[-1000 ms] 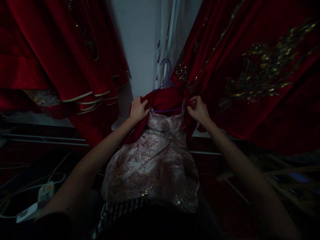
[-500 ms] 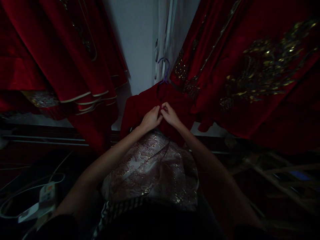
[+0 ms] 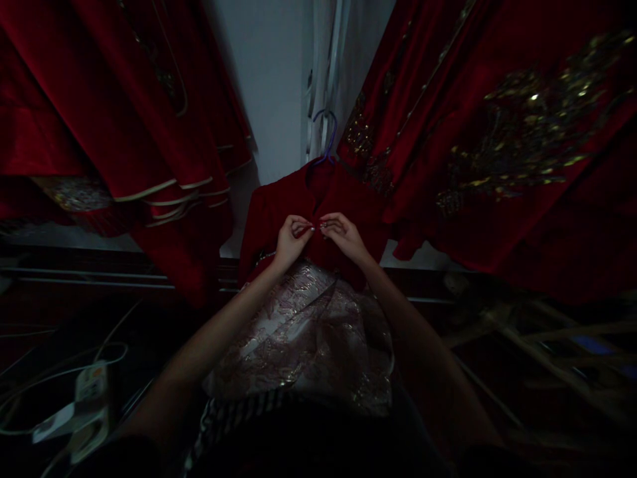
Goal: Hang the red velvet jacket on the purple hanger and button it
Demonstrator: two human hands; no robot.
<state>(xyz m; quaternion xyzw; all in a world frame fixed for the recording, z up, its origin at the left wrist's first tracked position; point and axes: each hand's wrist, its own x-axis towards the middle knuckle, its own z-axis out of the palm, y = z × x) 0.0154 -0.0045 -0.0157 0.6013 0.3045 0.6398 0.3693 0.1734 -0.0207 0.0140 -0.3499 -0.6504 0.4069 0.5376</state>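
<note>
In the middle of the head view, a red jacket (image 3: pixel 279 202) hangs on a purple hanger (image 3: pixel 331 136), its front neck opening facing me. At its front edges, my left hand (image 3: pixel 293 240) pinches the cloth on one side. Opposite it, my right hand (image 3: pixel 344 236) pinches the other side, a small gap between the fingertips. Whether a fastener lies in the fingers is too small and dark to tell. Below the jacket, a shiny pale brocade cloth (image 3: pixel 303 332) with metallic threads spreads over my lap.
Red garments with pale piping (image 3: pixel 114 119) hang on the left. On the right hangs red cloth with gold sequins (image 3: pixel 537 133). A white power strip (image 3: pixel 92 405) with cables lies low on the left. Wooden slats (image 3: pixel 522 345) are at the lower right.
My fingertips were together at the jacket's front; now they have drawn slightly apart, and sit a little lower on the jacket. The neck opening shows more.
</note>
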